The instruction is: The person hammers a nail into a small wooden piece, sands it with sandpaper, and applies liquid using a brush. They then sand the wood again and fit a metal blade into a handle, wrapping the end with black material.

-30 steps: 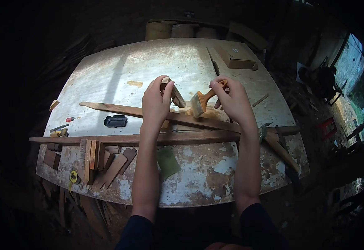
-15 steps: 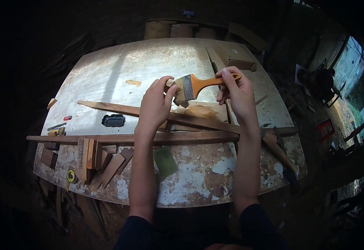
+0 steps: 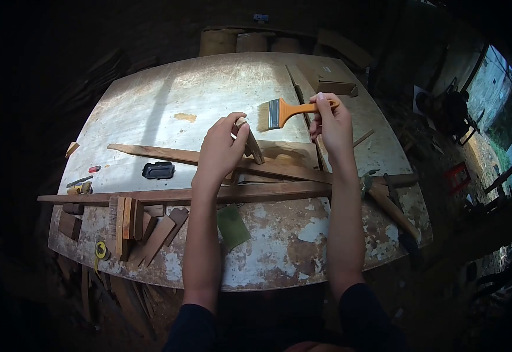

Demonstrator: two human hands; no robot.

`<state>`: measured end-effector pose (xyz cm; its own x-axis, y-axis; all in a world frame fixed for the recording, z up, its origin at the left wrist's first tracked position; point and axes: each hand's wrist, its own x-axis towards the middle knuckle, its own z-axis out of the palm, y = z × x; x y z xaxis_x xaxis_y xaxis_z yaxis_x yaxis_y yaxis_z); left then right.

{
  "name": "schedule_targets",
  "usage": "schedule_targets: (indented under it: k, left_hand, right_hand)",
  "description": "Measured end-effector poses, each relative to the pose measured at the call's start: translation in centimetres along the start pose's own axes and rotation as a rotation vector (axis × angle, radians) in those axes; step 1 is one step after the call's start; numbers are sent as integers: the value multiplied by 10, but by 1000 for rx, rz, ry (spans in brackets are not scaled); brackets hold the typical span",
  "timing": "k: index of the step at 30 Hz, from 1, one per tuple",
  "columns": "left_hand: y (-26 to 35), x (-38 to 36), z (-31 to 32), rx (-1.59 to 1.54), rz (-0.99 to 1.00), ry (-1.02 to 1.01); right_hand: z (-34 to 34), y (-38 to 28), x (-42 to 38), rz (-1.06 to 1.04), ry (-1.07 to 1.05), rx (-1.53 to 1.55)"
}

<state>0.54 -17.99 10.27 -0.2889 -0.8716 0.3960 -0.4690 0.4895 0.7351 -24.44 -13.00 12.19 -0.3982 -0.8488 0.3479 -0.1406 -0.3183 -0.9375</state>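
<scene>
In the head view my right hand (image 3: 333, 126) grips the orange handle of a wide paintbrush (image 3: 291, 111), whose pale bristles point left. My left hand (image 3: 223, 146) pinches a short wooden piece (image 3: 253, 149) between thumb and fingers, its lower end tilted toward the right. A gap separates the bristles from this piece. Beneath both hands a long tapered wooden strip (image 3: 168, 154) lies slantwise, close to a flat board (image 3: 291, 151) with a dark wet-looking patch.
The worktable (image 3: 209, 82) carries a long wooden bar (image 3: 209, 193), a black tray (image 3: 158, 170), a green sandpaper-like sheet (image 3: 233, 226) and stacked wood offcuts (image 3: 128, 218). A tape measure (image 3: 101, 250) lies front left, a hammer-like tool (image 3: 393, 208) at right, a cardboard box (image 3: 335, 82) at back right.
The paintbrush has come away from the wooden piece and moved slightly up and right, its bristles now free. The wooden piece in my left hand shows more of its length.
</scene>
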Motion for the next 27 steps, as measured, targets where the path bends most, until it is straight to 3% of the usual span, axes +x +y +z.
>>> schedule_targets:
  k: [1,4,7,8,11,14,17,18,21,25,27]
  left_hand:
    - [2,0,2,38,7,50]
    - [4,0,9,139,33,152]
    - [-1,1,12,172,54,176]
    - [-3,2,13,162,52,180]
    - [-4,3,15,159,39,202]
    - [-4,3,16,141,64,201]
    - [-3,3,20,136,101,195]
    - [-1,3,20,141,108,197]
    - [8,0,17,156,52,159]
    - [-5,4,20,110,135,187]
    - [-7,4,22,91,136,188]
  right_hand:
    - [2,1,1,5,8,143]
    - [-1,7,1,145,-175,-230]
    - [3,13,6,-30,61,-91]
    - [1,11,8,-14,30,47]
    - [0,6,3,110,-174,16]
    - [0,25,10,-91,-17,-433]
    - [3,6,5,34,-17,171]
    - [2,3,3,96,-84,153]
    - [3,17,6,-35,-88,-372]
    - [-3,6,7,-3,17,161]
    - [-3,4,3,51,-60,45]
